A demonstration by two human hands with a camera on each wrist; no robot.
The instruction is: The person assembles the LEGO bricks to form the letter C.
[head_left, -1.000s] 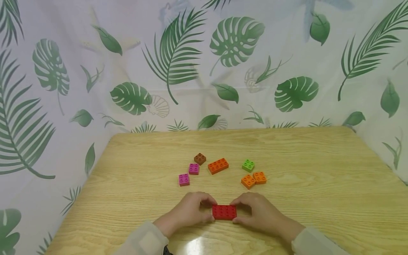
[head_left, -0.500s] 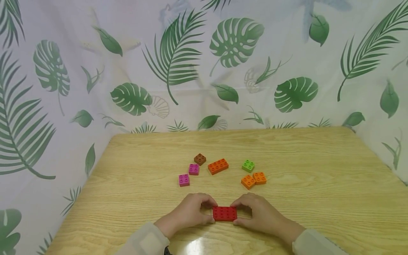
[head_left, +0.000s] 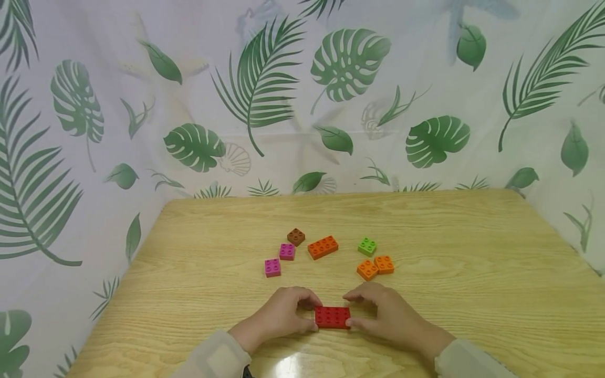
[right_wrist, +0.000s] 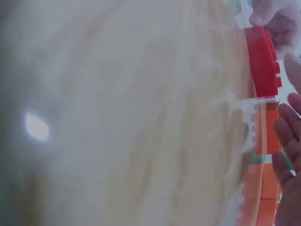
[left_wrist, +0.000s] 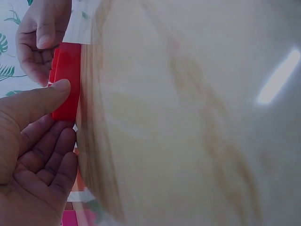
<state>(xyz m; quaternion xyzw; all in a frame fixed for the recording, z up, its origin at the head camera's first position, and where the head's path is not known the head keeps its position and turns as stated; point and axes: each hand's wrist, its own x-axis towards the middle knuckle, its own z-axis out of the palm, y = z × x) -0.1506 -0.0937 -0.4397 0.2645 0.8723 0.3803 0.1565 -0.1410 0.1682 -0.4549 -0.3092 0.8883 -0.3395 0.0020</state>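
Note:
A red toy building brick (head_left: 333,317), with two rows of studs, lies flat on the wooden table near its front. Around its left end my left hand (head_left: 288,310) pinches it, thumb in front and fingers behind. In the left wrist view, that thumb (left_wrist: 59,89) overlaps the brick's side. My right hand (head_left: 389,315) is at the other end with its forefinger lifted off the far corner. Its thumb is close by the near right corner; whether it touches is hard to tell. The right wrist view has the right fingers (right_wrist: 287,136) spread apart from the brick.
Behind the hands lie two magenta bricks (head_left: 272,268), a brown brick (head_left: 296,237), a long dark-orange brick (head_left: 323,247), a lime green brick (head_left: 366,246) and two orange bricks (head_left: 367,270). A leaf-patterned cloth (head_left: 283,157) hangs behind the table (head_left: 212,236).
My right hand has loosened from the red brick, its forefinger lifting off and back to the right. The left hand has kept its hold, and the brick has stayed nearly in place.

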